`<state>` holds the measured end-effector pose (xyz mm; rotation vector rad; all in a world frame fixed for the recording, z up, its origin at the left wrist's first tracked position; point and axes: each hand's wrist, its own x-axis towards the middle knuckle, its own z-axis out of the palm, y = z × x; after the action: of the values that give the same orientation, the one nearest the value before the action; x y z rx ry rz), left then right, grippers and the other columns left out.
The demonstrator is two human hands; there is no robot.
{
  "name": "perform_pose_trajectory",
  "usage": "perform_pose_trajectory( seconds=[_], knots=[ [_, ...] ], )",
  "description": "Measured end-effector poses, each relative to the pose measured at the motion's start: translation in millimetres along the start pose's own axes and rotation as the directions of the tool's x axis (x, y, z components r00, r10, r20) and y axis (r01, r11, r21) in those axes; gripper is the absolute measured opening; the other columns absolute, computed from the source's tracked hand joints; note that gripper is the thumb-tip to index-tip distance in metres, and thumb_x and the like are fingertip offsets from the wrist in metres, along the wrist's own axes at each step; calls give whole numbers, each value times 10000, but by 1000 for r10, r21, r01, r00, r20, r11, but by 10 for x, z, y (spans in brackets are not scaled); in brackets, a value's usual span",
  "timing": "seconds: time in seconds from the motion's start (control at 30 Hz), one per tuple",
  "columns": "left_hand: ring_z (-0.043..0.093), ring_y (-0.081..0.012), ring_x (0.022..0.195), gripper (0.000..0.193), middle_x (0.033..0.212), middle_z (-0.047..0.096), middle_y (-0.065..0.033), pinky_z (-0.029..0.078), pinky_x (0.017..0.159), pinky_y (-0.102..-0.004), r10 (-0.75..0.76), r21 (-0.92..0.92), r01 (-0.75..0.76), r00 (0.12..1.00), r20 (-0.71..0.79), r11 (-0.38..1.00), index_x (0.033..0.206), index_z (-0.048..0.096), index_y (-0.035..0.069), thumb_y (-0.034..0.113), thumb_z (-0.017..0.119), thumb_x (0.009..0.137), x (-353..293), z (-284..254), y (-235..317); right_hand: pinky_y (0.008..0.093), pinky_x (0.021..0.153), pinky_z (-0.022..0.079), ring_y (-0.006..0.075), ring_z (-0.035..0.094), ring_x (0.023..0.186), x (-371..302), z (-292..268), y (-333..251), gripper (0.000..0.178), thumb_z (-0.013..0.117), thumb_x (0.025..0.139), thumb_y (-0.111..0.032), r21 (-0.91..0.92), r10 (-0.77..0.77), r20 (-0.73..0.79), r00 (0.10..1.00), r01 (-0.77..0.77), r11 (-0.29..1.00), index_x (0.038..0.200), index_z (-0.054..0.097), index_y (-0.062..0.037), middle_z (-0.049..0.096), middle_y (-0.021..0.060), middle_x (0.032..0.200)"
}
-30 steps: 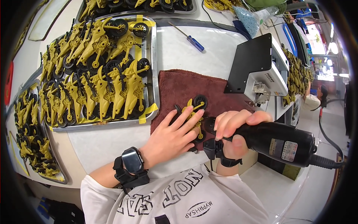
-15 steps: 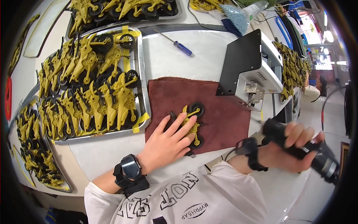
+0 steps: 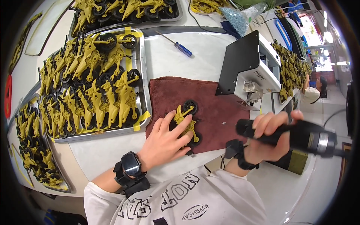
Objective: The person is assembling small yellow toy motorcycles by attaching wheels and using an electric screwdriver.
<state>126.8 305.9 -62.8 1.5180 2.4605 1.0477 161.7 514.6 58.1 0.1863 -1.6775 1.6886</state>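
A yellow toy motorcycle (image 3: 188,126) with black wheels lies on its side on a reddish-brown cloth (image 3: 232,131). My left hand (image 3: 165,137) rests over it, fingers bent across the yellow frame and holding it against the cloth; the palm hides part of it. Wrapped in the fingers of my right hand (image 3: 268,148) is a black electric screwdriver (image 3: 305,140), held roughly level right of the toy. Its front end points left, above the cloth's right edge, apart from the toy, and its cable end lies to the right.
A metal tray (image 3: 147,93) packed with similar toys stands at left, with more toy-filled trays behind and beside it. A black-and-white screw feeder (image 3: 258,80) stands at the cloth's far right. A blue-handled screwdriver (image 3: 183,49) lies beyond the cloth.
My right hand has brought the electric screwdriver leftward, nearer the toy, and levelled it. Under my left hand the toy has shifted slightly left.
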Motion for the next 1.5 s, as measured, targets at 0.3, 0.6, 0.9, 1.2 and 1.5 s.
perform_pose_trajectory(
  seconds=[0.3,0.6,0.9,1.2,1.5],
  knots=[
    [309,-390,1323,429,1399,405,-120,341,954,-488,21,20,-22,999,37,1000,1062,589,120,360,699,725,5,-8,-15,354,578,486,195,535,578,-43,428,411,496,569,861,-50,166,63,129,990,-84,983,1266,282,-43,534,99,750],
    [296,-372,1343,440,1404,398,-136,346,955,-479,28,12,-28,999,44,1000,1067,585,109,367,695,728,15,-1,-24,341,526,464,187,509,504,-14,529,641,422,517,839,-121,14,188,76,979,-190,982,1210,327,-50,501,85,689],
    [295,-367,1344,420,1406,387,-143,350,951,-485,13,13,-14,998,59,1000,1060,582,108,364,673,739,12,-22,-21,328,517,466,165,500,488,20,557,742,379,528,817,-57,-3,197,184,963,-199,980,1157,360,-62,502,85,679],
    [313,-374,1330,426,1383,390,-185,354,942,-491,-22,42,19,997,69,999,1056,548,99,290,656,691,39,56,20,341,540,477,168,514,513,21,471,690,428,583,808,-38,-165,216,249,944,-178,970,1168,351,-50,501,63,647],
    [373,-380,1268,365,1279,466,-171,368,871,-496,-76,-11,75,993,-87,997,960,561,83,217,641,630,-29,-67,23,319,501,382,161,443,491,43,351,-131,674,568,873,-324,-49,-261,-149,954,257,965,1358,218,-13,434,71,710]
  ],
)
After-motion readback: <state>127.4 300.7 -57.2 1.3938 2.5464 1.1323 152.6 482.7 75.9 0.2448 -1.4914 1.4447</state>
